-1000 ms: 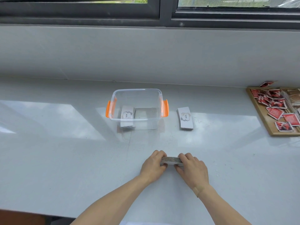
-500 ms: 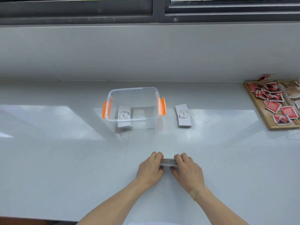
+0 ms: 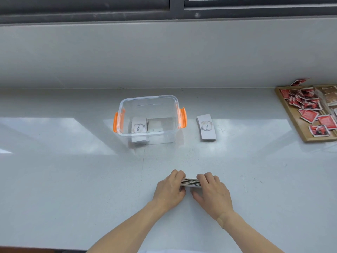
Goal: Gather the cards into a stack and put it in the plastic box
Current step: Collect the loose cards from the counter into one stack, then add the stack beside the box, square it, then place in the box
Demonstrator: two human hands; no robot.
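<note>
Left hand (image 3: 169,189) and right hand (image 3: 212,190) are pressing in on the two short ends of a stack of cards (image 3: 190,182), closed on it from both sides, the stack sitting on edge on the white counter (image 3: 73,179) between them. Risk: uneven squeeze or a lift with loose fingers is likely buckling the stack and spraying cards. The clear plastic box (image 3: 175,103) is waiting well ahead of the hands, already holding a "love" card pile (image 3: 138,126), which may be crowding the drop; another pile (image 3: 206,127) is lying ahead-right
</note>
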